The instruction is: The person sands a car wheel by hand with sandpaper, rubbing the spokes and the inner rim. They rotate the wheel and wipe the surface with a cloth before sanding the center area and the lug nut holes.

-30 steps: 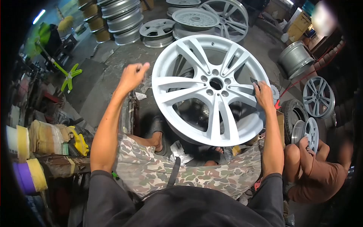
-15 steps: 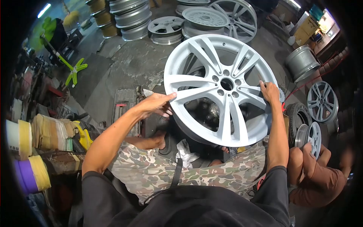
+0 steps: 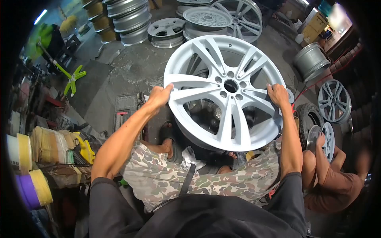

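A large white car wheel rim (image 3: 231, 117) with paired spokes lies face up in front of my knees, tilted a little toward me. My left hand (image 3: 160, 95) is closed around its left edge, thumb on the outer lip and the other fingers hidden below. At the right side, my right hand (image 3: 278, 95) grips the rim by a spoke near the edge, with its fingertips partly out of sight. Through the gaps between the spokes shows a dark, shiny rounded support. The rim's underside is hidden.
Stacked rims (image 3: 131, 20) and a mesh-faced rim (image 3: 208, 18) stand at the back. On the right, a person (image 3: 335, 178) holds another rim (image 3: 328, 139) beside a tyre (image 3: 309, 119). Tape rolls (image 3: 39, 190) are at left, a green fan stand (image 3: 73, 77) farther off.
My left hand has closed more firmly over the rim's left edge, where its fingers were looser before. The whole scene has shifted slightly left in view.
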Available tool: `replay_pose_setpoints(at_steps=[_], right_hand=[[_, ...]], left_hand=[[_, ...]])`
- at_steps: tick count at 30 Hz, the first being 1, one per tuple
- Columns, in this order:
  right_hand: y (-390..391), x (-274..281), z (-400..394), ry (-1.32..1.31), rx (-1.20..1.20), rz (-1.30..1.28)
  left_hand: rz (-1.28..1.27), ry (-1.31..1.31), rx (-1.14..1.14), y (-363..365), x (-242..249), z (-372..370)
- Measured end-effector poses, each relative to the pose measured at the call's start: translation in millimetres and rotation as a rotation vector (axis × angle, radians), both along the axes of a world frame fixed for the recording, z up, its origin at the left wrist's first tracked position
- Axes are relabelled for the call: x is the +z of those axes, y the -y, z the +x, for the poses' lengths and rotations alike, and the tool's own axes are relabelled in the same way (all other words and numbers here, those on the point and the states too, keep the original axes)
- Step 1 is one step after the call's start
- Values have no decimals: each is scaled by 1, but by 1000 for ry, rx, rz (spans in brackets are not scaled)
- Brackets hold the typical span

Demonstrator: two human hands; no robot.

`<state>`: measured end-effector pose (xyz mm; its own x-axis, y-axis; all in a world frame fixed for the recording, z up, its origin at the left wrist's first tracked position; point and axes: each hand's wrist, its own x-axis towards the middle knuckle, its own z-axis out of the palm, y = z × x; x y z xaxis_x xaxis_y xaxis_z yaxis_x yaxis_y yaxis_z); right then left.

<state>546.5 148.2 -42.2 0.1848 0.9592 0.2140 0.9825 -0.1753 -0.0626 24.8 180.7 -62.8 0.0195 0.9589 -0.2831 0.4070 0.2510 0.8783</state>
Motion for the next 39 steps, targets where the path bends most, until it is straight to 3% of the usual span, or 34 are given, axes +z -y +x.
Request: replay_pose_setpoints(at_steps=[3,6,10,14,15,17,19,21,25,27,31,35,36,39], right_hand=[[22,0,-15,7,24,27],[53,16,-58,0,-5,44],[66,18,-80,-35,-20,27],[79,41,-88,-93,10,30],[86,50,-94,-85,19,25],[111,69,-113,-358,238,219],[150,86,-136,-340,405,69],[188,83,-158,-329,581,6],[205,58,-192,-168,558,27],[183,53,-230,-422,540,-121],[170,44,-237,-441,589,-122],[185,82,-170,-47,412,-194],[180,72,-169,21,466,-161],[160,41,-224,-189,586,-160]], left_hand=[[28,-109,-36,-52,5,-10],[5,-133,-80,-143,-26,-30],[3,-328,-159,-178,-14,-35],[-20,-375,-269,-166,11,-43],[100,-521,-219,-160,18,-42],[213,-658,-153,-142,39,-42],[519,-651,-51,-106,68,-39],[522,-589,-109,-80,93,-39],[584,-374,-276,-60,98,-36],[614,-381,-302,-57,98,-21],[654,-306,-379,-38,103,8],[630,-302,-373,-30,117,-3],[633,-348,-358,-28,120,-4],[768,-317,-380,-16,119,5]])
